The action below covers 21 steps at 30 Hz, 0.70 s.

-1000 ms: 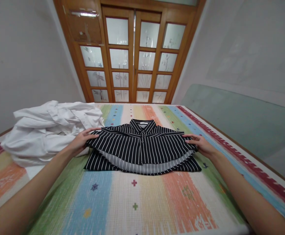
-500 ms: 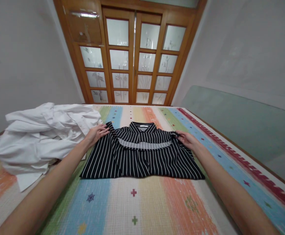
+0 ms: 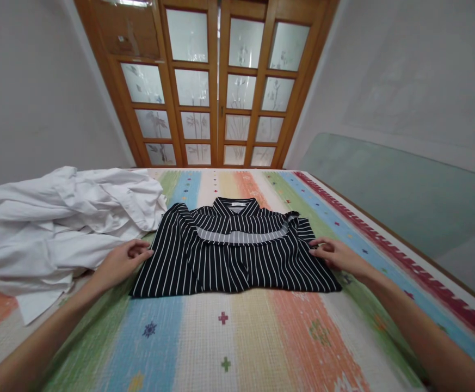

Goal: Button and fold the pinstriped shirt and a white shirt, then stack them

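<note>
A black shirt with white stripes (image 3: 221,267) lies folded in front of me, its collar at the far end. Its hem is folded up below the collar and shows a pale inner side. My left hand (image 3: 125,258) is at the shirt's left edge, fingers loosely bent and apart, with no cloth visible in them. At the right edge, my right hand (image 3: 335,255) has its bent fingertips against or just beside the striped cloth, also without a visible grip. Left of the shirt lies a crumpled heap of white cloth (image 3: 69,218), close to my left hand.
Beneath everything spreads a multicoloured striped cover (image 3: 204,343) with small woven motifs. Wooden doors with glass panes (image 3: 221,87) stand beyond its far edge. A pale green panel (image 3: 384,179) runs along the right wall.
Both hands have let go of the upper corners of the folded hem and moved toward me, down to the shirt's sides. The folded shirt stays in place. The view has tilted slightly downward.
</note>
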Available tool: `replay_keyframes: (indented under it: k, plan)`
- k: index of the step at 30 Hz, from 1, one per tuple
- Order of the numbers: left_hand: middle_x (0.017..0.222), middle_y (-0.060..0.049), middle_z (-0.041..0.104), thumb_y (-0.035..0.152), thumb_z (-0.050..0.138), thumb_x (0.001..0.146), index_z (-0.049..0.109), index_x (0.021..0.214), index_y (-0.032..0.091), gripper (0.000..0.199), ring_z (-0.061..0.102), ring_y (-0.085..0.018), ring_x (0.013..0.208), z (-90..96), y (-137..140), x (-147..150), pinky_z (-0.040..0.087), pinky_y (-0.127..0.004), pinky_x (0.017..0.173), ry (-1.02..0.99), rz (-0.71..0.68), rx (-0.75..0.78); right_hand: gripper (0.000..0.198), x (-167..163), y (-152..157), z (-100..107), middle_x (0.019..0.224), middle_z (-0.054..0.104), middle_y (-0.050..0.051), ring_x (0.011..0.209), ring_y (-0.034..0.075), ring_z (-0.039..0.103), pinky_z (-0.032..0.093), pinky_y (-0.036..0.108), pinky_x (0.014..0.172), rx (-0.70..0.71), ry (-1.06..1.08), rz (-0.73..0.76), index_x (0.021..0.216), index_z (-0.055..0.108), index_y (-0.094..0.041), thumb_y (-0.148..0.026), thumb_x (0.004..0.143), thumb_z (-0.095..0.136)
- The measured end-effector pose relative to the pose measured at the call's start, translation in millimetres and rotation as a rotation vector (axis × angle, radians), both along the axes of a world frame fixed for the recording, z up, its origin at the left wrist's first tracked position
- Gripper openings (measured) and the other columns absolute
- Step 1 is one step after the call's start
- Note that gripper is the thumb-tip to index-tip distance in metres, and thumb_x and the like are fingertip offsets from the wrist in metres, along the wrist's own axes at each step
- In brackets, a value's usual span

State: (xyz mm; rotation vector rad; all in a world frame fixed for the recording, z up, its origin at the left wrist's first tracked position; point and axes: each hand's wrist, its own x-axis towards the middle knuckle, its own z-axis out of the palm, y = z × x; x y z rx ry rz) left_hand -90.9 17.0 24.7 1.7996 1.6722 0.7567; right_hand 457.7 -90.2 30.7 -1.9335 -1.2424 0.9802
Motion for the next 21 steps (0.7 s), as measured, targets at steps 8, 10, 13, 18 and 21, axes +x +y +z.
replay_keyframes:
  k: [8,10,13,18,21]
  plan:
    - [0.052,0.005,0.055,0.052,0.078,0.053,0.064,0.088,0.018,0.051,0.054,-0.015,0.050,19.0,-6,10,0.035,-0.023,0.046,-0.167,-0.093,-0.259,0.065,-12,-19,9,0.059,0.055,-0.006,0.040,0.005,0.034,0.019,0.018,0.036,0.128,0.070,-0.089,0.108,0.063,-0.019,-0.049,0.055,0.084]
    - [0.053,0.006,0.053,0.051,0.080,0.050,0.064,0.091,0.017,0.055,0.049,-0.013,0.046,23.9,-10,9,0.033,-0.022,0.044,-0.213,-0.076,-0.232,0.066,-9,-28,13,0.061,0.054,-0.006,0.042,0.005,0.034,0.020,0.018,0.037,0.183,0.075,-0.097,0.110,0.062,-0.020,-0.051,0.056,0.083]
    - [0.056,0.006,0.054,0.051,0.082,0.048,0.062,0.095,0.018,0.061,0.045,-0.010,0.044,30.1,-20,5,0.030,-0.020,0.041,-0.258,-0.031,-0.176,0.067,-4,-45,15,0.063,0.051,-0.007,0.044,0.005,0.035,0.022,0.017,0.038,0.239,0.091,-0.086,0.113,0.061,-0.021,-0.052,0.058,0.082]
    - [0.052,0.007,0.053,0.056,0.076,0.058,0.058,0.111,0.019,0.067,0.041,-0.009,0.039,27.3,-39,-4,0.024,-0.018,0.037,-0.293,-0.043,-0.245,0.069,1,-71,6,0.061,0.049,-0.008,0.040,0.004,0.032,0.022,0.017,0.036,0.183,0.111,-0.053,0.122,0.055,-0.024,-0.053,0.064,0.079]
    - [0.048,0.007,0.051,0.058,0.072,0.065,0.050,0.126,0.021,0.075,0.037,-0.009,0.034,21.8,-48,-7,0.020,-0.019,0.034,-0.253,-0.138,-0.401,0.078,-1,-81,0,0.070,0.057,-0.005,0.038,0.004,0.034,0.021,0.017,0.034,0.104,0.107,-0.009,0.132,0.047,-0.027,-0.053,0.066,0.078]
